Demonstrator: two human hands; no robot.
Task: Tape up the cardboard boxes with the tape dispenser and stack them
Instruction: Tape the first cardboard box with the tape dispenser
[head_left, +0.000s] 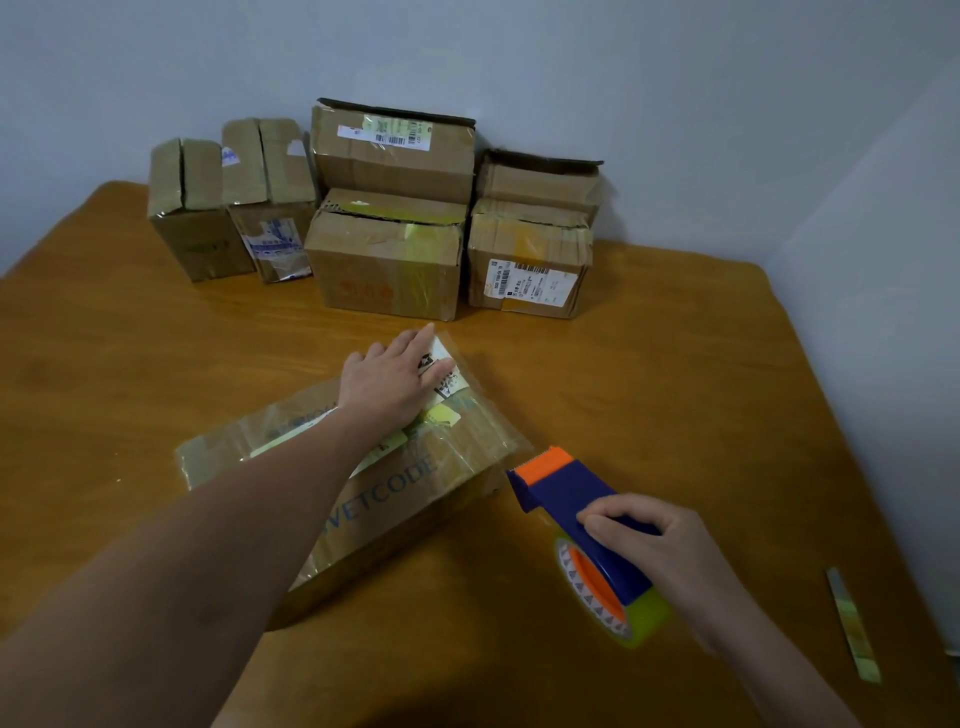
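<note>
Box (410, 483) under flat left hand (389, 382); right hand (662, 543) grips tape dispenser (563, 493); stacked boxes (387, 254) behind

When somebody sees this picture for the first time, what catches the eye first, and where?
The blue and orange tape dispenser stands out most, gripped by the right hand at the front right of the wooden table. Left of it, the left hand presses flat on a taped cardboard box. Along the back wall stand more boxes, some stacked in twos.
</note>
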